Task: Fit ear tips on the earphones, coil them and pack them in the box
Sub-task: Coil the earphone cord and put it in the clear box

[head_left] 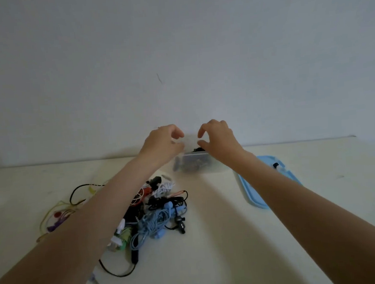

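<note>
Tangled earphones (156, 212) heaped on desk (222, 239) at 7 o'clock, nearest camera. Clear box (194, 164) at 12 o'clock by wall, dark contents inside. Left hand (163, 141) and right hand (217, 137) above box, fingers curled; what they pinch cannot tell. Blue lid (255, 194) at 2 o'clock.

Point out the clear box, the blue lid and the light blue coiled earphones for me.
clear box (194, 164), head view, on its front wall.
blue lid (251, 195), head view, on its near left rim.
light blue coiled earphones (153, 222), head view, on the middle of the coil.
</note>
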A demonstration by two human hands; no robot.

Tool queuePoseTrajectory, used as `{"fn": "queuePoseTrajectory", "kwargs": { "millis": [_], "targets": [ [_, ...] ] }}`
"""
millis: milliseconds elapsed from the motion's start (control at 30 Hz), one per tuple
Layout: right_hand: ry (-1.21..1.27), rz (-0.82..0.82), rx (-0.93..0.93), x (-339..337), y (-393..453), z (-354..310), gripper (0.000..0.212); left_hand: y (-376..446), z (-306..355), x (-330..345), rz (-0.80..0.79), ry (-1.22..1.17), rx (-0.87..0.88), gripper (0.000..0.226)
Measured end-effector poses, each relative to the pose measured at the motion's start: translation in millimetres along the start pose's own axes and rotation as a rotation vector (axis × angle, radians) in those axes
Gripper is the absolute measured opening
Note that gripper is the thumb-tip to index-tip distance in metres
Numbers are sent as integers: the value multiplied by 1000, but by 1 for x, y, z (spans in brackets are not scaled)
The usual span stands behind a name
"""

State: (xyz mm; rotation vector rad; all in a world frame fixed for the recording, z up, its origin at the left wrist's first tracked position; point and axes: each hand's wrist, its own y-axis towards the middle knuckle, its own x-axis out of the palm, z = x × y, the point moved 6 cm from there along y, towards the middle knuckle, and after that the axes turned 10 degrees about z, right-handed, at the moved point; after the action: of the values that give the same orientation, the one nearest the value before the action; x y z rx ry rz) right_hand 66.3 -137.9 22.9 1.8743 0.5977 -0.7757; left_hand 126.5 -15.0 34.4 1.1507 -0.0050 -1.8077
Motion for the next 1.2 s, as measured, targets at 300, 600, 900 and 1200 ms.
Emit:
{"fn": "queuePoseTrajectory", "kwargs": {
  "millis": [300, 600, 900, 1200],
  "targets": [
    [291, -445, -61, 24, -85, -47, 30, -75, -9, -4, -515, 358, 77, 41],
    [686, -116, 343, -26, -84, -21, 5, -93, -4, -9, -439, 480, 107, 51],
    [1059, 51, 623, -81, -97, 22, 6, -77, 34, 16, -110, -457, -198, 32],
    [919, 96, 721, -89, -115, 60, 7, -107, 64, 58, -238, -900, -422, 10]
  ]
}}
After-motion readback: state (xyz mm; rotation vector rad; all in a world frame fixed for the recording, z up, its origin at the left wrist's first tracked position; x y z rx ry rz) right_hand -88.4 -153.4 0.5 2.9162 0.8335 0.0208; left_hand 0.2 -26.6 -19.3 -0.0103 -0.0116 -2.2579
